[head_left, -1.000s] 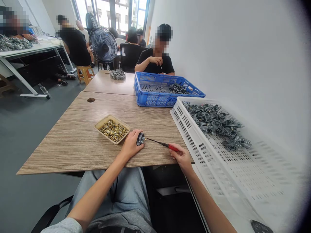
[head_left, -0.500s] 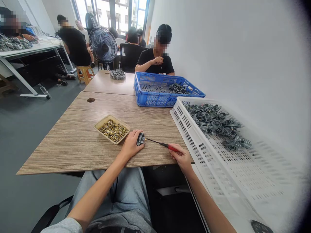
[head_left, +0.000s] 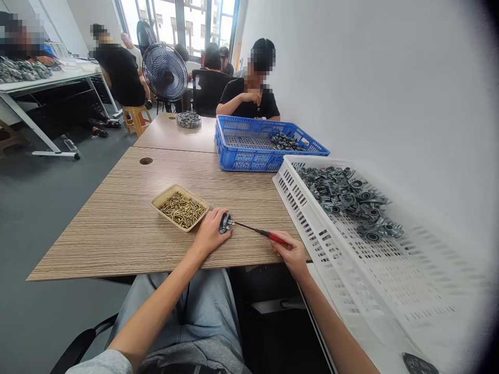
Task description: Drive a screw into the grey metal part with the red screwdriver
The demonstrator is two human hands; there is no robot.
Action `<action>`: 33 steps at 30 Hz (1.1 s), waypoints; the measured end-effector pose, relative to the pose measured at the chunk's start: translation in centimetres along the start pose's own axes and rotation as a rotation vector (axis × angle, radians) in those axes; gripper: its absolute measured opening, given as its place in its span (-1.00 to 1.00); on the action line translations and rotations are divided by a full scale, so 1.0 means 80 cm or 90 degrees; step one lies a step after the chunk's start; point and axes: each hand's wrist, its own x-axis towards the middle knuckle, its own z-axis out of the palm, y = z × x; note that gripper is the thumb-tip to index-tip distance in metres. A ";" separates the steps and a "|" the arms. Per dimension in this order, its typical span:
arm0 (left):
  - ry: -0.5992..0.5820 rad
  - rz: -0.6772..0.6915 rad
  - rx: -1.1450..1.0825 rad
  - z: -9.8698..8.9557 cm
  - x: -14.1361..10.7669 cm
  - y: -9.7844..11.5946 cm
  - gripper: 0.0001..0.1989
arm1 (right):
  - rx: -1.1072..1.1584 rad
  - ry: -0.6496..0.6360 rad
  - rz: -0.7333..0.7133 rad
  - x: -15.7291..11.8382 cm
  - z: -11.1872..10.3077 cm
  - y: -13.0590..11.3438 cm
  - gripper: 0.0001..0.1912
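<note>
My left hand is closed around a small grey metal casting, pressing it on the wood-grain table. A brass-coloured bit shows on the casting's right side. Closed on the red handle of a screwdriver is my right hand. The screwdriver's thin dark shaft points left, its tip at the brass-coloured bit. Just left of my left hand stands a cream tray holding many brass-coloured screws.
On the right a white perforated crate holds a heap of grey metal castings. Behind it stands a blue crate with a few more parts. A person sits across the table. A fan stands further back.
</note>
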 end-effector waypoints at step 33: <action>0.016 0.009 0.012 0.004 0.001 -0.009 -0.38 | 0.017 -0.078 0.073 0.004 -0.009 0.004 -0.50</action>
